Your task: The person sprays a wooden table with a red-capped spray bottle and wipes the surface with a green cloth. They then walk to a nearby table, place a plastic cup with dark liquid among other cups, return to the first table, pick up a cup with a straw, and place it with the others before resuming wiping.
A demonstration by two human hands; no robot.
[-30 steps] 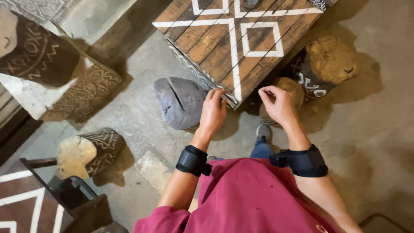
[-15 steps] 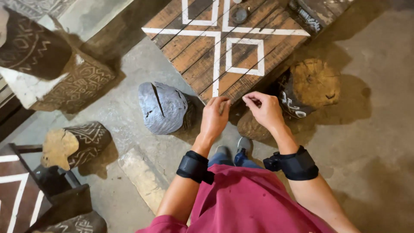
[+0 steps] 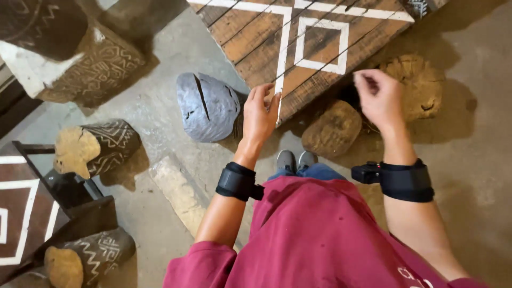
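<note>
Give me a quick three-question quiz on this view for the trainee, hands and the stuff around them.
1. True or false: the left hand rests at the corner of the wooden tabletop.
2. What stands on the floor just left of that hand? A) a grey split log B) a red bucket C) a coil of rope
3. Fill in: the right hand is raised over two bare-topped ______ beside the tabletop.

Key
1. True. Its fingers lie against the tabletop's near corner, by a white painted line.
2. A
3. stumps: one nearer the shoes, one further right. The hand is blurred, so whether it holds anything cannot be told.
</note>
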